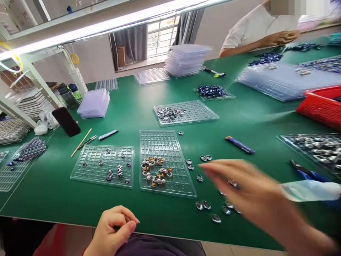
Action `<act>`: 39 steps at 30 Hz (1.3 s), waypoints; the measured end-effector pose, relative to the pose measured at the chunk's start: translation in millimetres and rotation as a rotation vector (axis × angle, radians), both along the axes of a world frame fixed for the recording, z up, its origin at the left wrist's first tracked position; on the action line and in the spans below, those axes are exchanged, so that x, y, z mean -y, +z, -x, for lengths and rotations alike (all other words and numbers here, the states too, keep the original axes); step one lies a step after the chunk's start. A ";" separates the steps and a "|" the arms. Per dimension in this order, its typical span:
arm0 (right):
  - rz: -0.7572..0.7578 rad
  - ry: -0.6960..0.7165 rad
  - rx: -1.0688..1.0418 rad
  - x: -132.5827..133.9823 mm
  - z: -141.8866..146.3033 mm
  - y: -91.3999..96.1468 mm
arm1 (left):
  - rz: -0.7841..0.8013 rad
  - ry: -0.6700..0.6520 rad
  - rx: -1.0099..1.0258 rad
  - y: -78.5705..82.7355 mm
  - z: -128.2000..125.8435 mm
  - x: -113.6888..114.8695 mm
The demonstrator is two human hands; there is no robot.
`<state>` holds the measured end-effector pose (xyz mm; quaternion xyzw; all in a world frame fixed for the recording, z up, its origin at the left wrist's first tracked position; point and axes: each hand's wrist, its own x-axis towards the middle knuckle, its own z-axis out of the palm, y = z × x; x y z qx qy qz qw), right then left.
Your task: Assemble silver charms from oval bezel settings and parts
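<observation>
My left hand hovers at the table's front edge, fingers curled and thumb drawn against them; whatever may be between the fingertips is hidden. My right hand, smeared by motion, reaches leftward over loose shiny oval metal pieces, and its grip cannot be made out. More such ovals lie left of its fingertips. In the middle, a clear compartment tray carries small ring-shaped parts with orange and pearly bits. Another clear tray to its left bears a few small dark and silver parts.
Behind stand a tray of silver pieces, a dark blue bead pile and stacked clear trays. A phone, tweezers and pen lie left; pliers and a red basket right. A co-worker sits opposite.
</observation>
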<state>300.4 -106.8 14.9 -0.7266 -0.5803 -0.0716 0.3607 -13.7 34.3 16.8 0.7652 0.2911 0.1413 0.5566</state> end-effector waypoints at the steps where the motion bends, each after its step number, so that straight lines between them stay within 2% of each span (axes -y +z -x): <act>1: 0.016 0.083 -0.023 -15.3 9.2 -2.3 | -0.009 0.019 0.013 -0.6 0.6 -0.6; 3: 0.083 0.190 -0.098 -44.8 21.3 -9.8 | -0.009 0.048 0.022 -1.7 3.5 -3.1; 5: 0.109 0.212 -0.161 -65.6 26.5 -17.4 | 0.014 0.074 0.012 -2.7 6.2 -6.0; 7: 0.105 0.192 -0.240 -73.4 30.1 -20.3 | 0.063 0.117 0.003 -3.2 4.5 -7.8; 9: 0.081 0.176 -0.341 -70.3 38.1 -16.5 | 0.165 0.185 0.013 -2.8 -4.7 -7.8; 12: 0.042 0.207 -0.477 -58.5 62.8 -3.4 | 0.421 0.284 0.130 -1.8 -29.2 -4.4; 15: -0.038 0.273 -0.691 -49.9 93.0 6.9 | 0.594 0.266 0.304 -2.9 -52.0 0.5; 18: -0.161 0.318 -0.886 -45.6 113.6 9.1 | 0.735 0.252 0.397 -6.3 -61.0 5.2; 21: -0.197 0.333 -0.877 -42.4 121.2 6.8 | 0.837 0.283 0.414 -8.7 -58.9 9.0; 25: -0.167 0.365 -0.753 -37.1 121.2 0.2 | 0.876 0.280 0.425 -7.4 -54.3 12.5; 30: -0.156 0.410 -0.335 -31.9 118.8 -12.1 | 0.880 0.264 0.437 -8.3 -53.5 14.9; 32: -0.159 0.437 -0.254 -31.9 119.1 -14.4 | 0.859 0.271 0.444 -10.9 -52.9 16.2; 36: -0.158 0.509 -0.410 -34.3 122.3 -11.2 | 0.817 0.283 0.440 -15.3 -50.0 20.7; 39: -0.119 0.536 -0.543 -36.2 123.4 -7.3 | 0.755 0.228 0.375 -11.9 -46.7 17.9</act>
